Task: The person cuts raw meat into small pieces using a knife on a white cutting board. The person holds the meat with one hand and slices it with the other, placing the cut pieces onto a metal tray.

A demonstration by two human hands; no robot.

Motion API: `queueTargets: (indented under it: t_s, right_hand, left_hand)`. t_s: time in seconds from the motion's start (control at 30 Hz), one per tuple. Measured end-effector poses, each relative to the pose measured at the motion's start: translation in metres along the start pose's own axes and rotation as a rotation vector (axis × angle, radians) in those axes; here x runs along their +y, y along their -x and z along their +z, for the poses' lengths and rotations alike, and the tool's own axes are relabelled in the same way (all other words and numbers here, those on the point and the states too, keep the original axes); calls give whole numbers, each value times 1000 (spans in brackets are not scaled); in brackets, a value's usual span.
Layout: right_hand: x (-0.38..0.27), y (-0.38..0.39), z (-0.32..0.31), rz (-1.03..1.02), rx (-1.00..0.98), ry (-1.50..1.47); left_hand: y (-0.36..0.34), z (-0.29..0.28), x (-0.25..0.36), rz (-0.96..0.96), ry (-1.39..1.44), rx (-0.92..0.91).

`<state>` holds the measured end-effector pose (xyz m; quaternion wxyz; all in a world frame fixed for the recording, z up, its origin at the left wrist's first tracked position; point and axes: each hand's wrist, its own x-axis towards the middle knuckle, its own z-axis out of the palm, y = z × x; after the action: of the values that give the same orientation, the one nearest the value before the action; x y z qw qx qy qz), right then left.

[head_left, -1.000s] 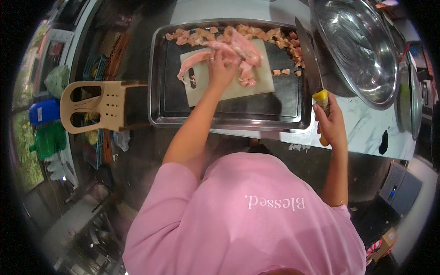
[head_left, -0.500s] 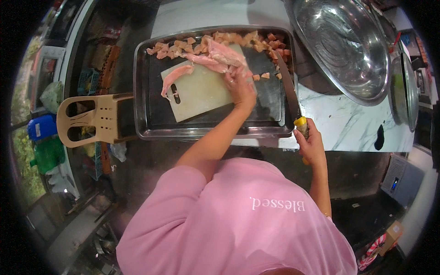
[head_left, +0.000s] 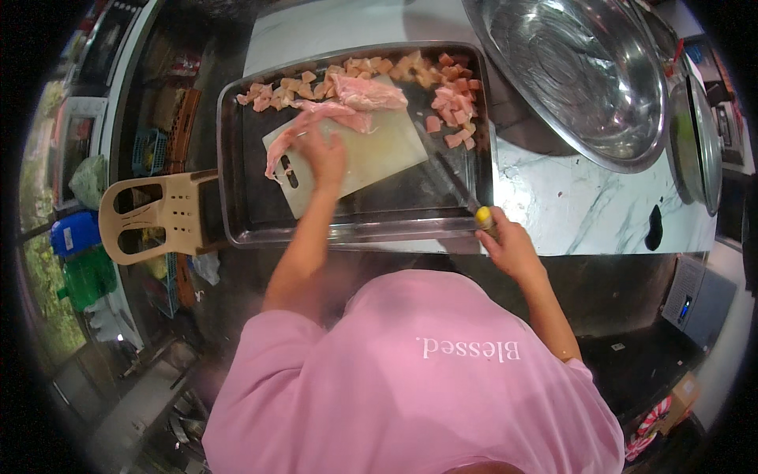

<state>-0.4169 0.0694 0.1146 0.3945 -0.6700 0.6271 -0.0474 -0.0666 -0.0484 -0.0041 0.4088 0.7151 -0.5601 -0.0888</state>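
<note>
Standing by the work: one person in a pink short-sleeved shirt (head_left: 410,387), bent over a wide rectangular dark metal tray (head_left: 371,235) on a white tabletop with grey marble veining (head_left: 584,213). Inside the tray, lying askew, a pale rectangular cutting board with a dark slot handle (head_left: 371,162), slot toward the person's left.

Raw meat: long, limp pale-pink pieces (head_left: 365,93) lie across the board's far edge. A narrow curved pink strip (head_left: 276,152) lies at the board's left end, near the slot. Small diced pink cubes (head_left: 286,93) line the far side of the tray, with a looser heap of cubes (head_left: 452,107) toward the right wall, clear of the board.

The hands are well apart. Left hand (head_left: 320,154): over the board's left half, at the narrow strip, fingers spread and blurred; cannot tell whether they pinch it. Right hand (head_left: 507,239): wrapped round the yellow handle of a long steel-bladed knife (head_left: 458,182), just at the tray's near right corner. The blade slants away and to the left over the tray floor, beside the board (its far end too smeared to place exactly).

Beyond the tray to the right, a large oval shiny metal basin (head_left: 588,79). To the left, a beige plastic chair (head_left: 154,217) stands close to the tray.
</note>
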Motion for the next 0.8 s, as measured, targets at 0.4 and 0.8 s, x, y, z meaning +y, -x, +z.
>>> queueTargets:
  t_s: [0.4,0.8]
  right_hand:
    - [-21,-53,-3,-3,74,-8]
    - [-97,-60,78,-250,-132,156]
  left_hand:
    - [-27,-73,-66,-121,-466,-414]
    - [11,-80,-18,85,-283,-431]
